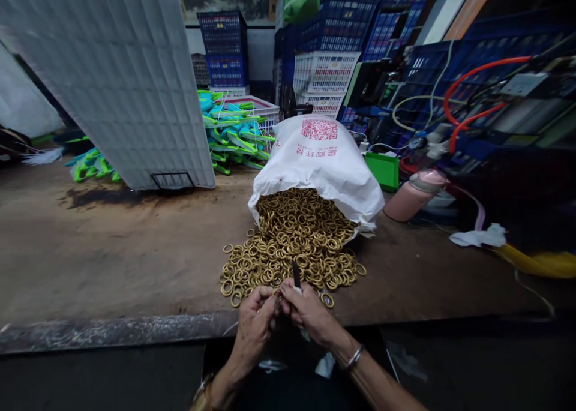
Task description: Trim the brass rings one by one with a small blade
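Several brass-coloured rings point(279, 258) spill from the mouth of a white sack point(315, 159) onto the table in front of me. At the table's front edge my left hand point(256, 321) pinches a ring, mostly hidden by the fingers. Close against it, my right hand point(310, 318) is closed round a knife point(296, 274), whose dark narrow blade points up and away over the pile. The knife's handle is largely covered by my fingers. Both sets of fingertips meet just short of the rings.
A white ribbed panel point(148, 87) stands on the left. Behind it lie green and blue plastic pieces point(238, 135). On the right are a pink bottle point(416, 195), a green tray point(382, 170) and red hoses point(450, 96). Stacked crates point(326, 72) stand behind.
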The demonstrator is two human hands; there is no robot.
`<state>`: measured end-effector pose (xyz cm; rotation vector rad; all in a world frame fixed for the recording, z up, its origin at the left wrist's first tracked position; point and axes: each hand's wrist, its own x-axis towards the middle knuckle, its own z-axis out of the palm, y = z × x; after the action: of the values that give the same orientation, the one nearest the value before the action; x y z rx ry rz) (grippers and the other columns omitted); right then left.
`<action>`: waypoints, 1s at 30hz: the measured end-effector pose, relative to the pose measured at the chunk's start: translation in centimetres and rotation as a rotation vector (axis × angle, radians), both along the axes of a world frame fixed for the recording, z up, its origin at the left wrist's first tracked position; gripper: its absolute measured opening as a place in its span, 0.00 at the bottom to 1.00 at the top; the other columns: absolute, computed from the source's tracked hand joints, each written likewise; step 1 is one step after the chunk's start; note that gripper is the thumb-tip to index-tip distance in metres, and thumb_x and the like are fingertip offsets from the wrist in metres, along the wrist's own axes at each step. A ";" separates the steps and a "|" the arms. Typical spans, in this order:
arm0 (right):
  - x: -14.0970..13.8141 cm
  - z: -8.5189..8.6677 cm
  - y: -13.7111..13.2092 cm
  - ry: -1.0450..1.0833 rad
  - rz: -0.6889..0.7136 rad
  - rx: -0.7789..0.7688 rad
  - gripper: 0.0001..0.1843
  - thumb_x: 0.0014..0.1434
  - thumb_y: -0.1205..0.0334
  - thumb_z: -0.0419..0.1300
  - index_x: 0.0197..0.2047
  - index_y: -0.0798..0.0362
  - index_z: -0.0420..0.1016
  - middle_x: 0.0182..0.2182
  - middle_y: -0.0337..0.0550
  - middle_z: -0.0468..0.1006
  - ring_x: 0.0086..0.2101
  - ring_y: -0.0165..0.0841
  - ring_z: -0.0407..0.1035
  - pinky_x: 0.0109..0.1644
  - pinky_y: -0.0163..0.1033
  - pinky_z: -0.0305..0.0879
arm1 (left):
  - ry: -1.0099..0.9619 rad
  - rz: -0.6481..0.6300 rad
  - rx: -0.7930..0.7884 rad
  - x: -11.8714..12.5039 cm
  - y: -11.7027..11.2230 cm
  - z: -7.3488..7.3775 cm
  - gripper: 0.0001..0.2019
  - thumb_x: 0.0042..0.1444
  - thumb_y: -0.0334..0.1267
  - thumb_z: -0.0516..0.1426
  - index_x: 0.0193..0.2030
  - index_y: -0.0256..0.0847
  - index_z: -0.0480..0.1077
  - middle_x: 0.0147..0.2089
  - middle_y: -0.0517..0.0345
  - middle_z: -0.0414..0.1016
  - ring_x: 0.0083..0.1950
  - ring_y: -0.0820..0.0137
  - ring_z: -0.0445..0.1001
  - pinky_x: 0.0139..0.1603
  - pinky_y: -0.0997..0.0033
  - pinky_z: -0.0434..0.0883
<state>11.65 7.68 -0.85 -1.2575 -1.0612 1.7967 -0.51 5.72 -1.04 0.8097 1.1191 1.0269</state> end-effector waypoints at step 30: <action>3.2 -1.3 -4.3 -0.831 0.216 0.620 0.08 0.52 0.70 0.46 0.32 0.51 0.65 0.24 0.37 0.70 0.26 0.29 0.63 0.30 0.33 0.52 | -0.091 -0.109 -0.038 1.4 -3.8 -0.4 0.14 0.49 0.49 0.56 0.31 0.40 0.61 0.22 0.67 0.62 0.17 0.82 0.53 0.17 0.81 0.50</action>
<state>14.81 3.39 -2.19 -1.5261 -2.0709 0.8909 0.92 1.93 -1.43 0.7775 1.0041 0.9394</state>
